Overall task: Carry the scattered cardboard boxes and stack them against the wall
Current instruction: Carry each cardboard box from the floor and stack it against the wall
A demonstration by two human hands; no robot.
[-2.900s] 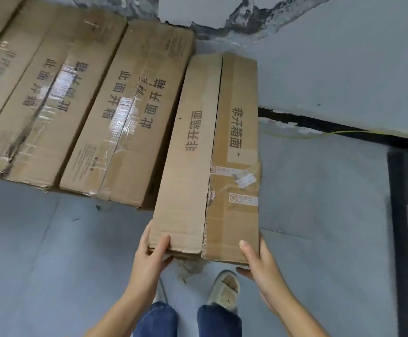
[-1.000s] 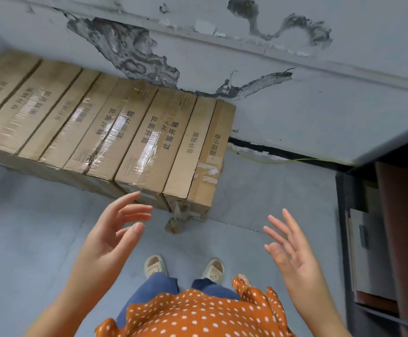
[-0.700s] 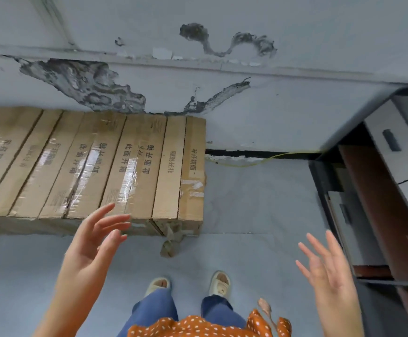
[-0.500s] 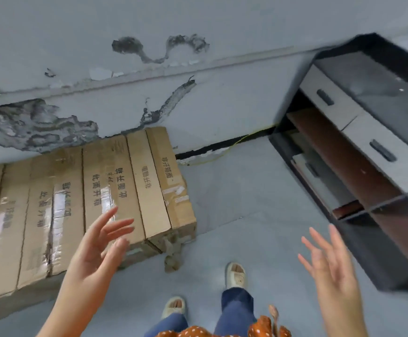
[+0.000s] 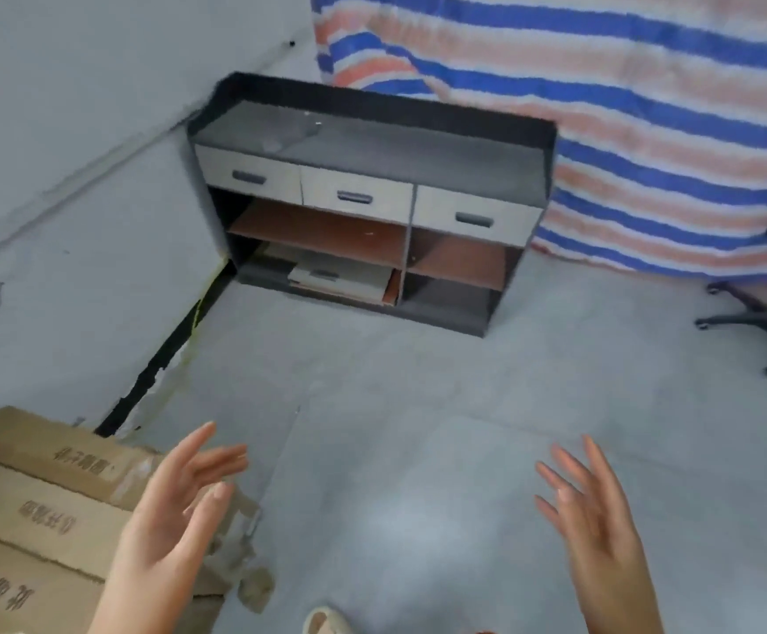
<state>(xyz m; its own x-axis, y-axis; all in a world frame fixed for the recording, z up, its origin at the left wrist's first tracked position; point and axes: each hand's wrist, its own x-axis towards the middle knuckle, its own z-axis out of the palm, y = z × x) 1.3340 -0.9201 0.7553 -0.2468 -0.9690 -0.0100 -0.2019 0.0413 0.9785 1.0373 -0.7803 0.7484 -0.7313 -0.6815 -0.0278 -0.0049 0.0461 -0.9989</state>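
Boxes (image 5: 29,505) behind left fingers (image 5: 217,455)

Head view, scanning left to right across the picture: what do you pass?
cardboard boxes → left hand → cabinet → right hand → office chair

The grey floor (image 5: 418,404) carries cardboard boxes (image 5: 38,505) lying flat, just left of the left-hand fingers (image 5: 208,459). Beyond the fingers stands a drawer cabinet (image 5: 363,199); far right, an office chair base (image 5: 766,322).
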